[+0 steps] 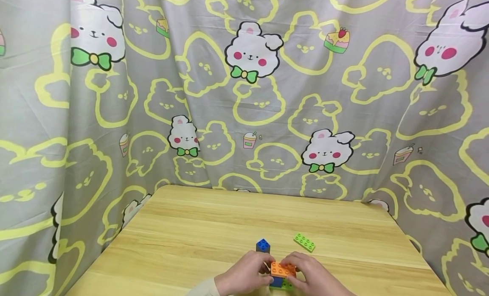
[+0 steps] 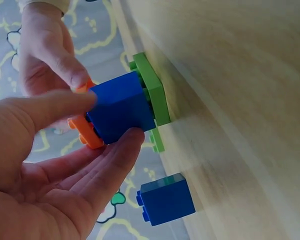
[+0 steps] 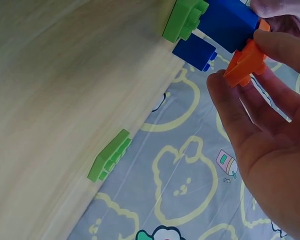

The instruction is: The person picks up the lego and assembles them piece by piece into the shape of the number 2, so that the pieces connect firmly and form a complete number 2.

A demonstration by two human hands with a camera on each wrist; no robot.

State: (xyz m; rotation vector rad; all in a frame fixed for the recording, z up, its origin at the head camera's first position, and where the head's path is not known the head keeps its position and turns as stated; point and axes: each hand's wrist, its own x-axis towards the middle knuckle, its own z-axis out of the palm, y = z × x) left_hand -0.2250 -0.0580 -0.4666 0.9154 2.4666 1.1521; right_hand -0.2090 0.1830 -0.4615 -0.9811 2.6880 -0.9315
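An orange building brick (image 1: 280, 269) sits on a blue brick (image 2: 121, 106), overhanging it to one side. Under the blue brick lies a studded light green plate (image 2: 155, 92) on the tabletop. My left hand (image 1: 244, 274) holds the blue brick's sides between thumb and fingers, close under the orange one. From the other side, my right hand (image 1: 314, 275) pinches the overhanging end of the orange brick (image 3: 245, 64). Whether the orange brick is fully seated on the blue studs cannot be made out.
A second blue brick (image 1: 262, 246) stands upright just beyond my left hand. Farther back to the right, another light green plate (image 1: 304, 242) lies studs up. Patterned grey curtains (image 1: 252, 101) surround the wooden table (image 1: 214, 215) at the back and sides.
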